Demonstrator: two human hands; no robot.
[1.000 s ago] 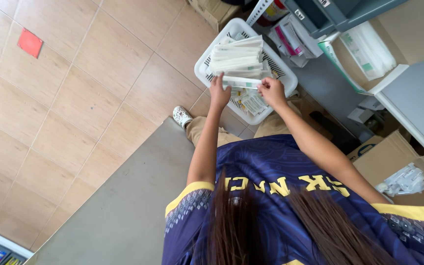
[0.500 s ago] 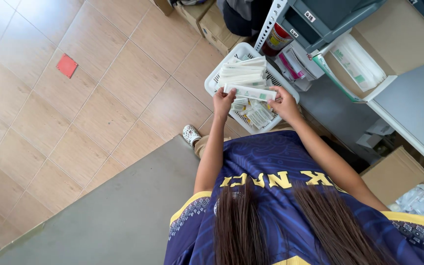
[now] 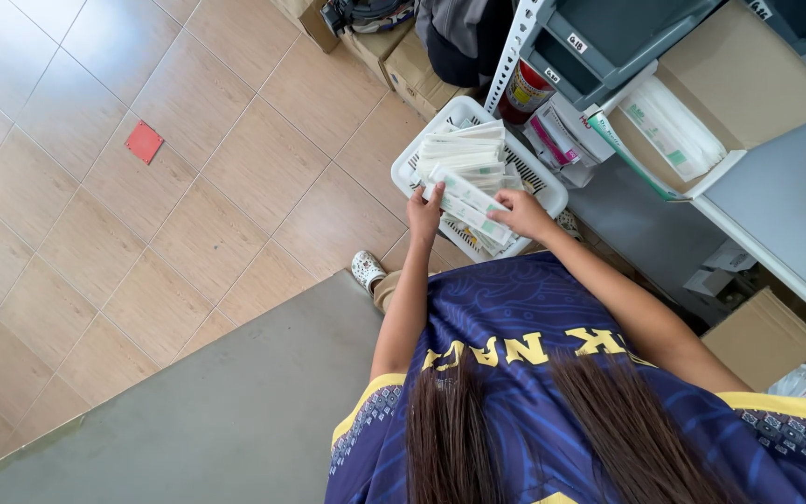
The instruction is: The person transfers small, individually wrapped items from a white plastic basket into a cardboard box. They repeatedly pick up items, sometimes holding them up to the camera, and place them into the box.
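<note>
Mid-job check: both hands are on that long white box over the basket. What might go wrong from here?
1. The left hand and right hand pinch the white box only at its ends; it may slip.
2. The stacked boxes rise above the white basket rim; a nudge might topple them onto the tiled floor.

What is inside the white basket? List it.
The basket holds a stack of long white packs with green ends. Both hands, left and right, hold one pack over it. The bottom is covered by packs and hands.
</note>
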